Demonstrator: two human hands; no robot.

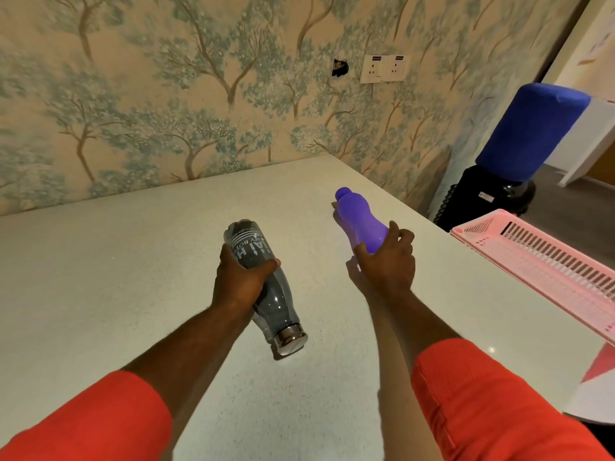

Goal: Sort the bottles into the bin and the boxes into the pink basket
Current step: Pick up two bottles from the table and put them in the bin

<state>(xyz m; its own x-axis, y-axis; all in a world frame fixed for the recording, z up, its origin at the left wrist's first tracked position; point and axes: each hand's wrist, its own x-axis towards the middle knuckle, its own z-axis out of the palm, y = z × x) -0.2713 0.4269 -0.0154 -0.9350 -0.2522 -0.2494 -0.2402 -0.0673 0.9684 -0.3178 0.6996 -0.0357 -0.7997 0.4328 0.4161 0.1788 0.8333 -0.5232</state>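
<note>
My left hand (238,281) grips a dark grey bottle (278,307) with white lettering around its middle; its silver cap points toward me, just above the white table (100,294). My right hand (387,261) holds a purple bottle (357,217) by its wide base, with the cap pointing away toward the wall. Both bottles are tilted, nearly lying. The pink basket (545,261) with slotted walls sits at the table's right edge, to the right of my right hand. No bin or boxes are in view.
A wallpapered wall (166,94) with sockets (382,68) runs behind the table. A black water dispenser (479,197) with a blue-covered jug (529,131) stands past the table's right corner. A red and white object (599,377) lies at the right edge.
</note>
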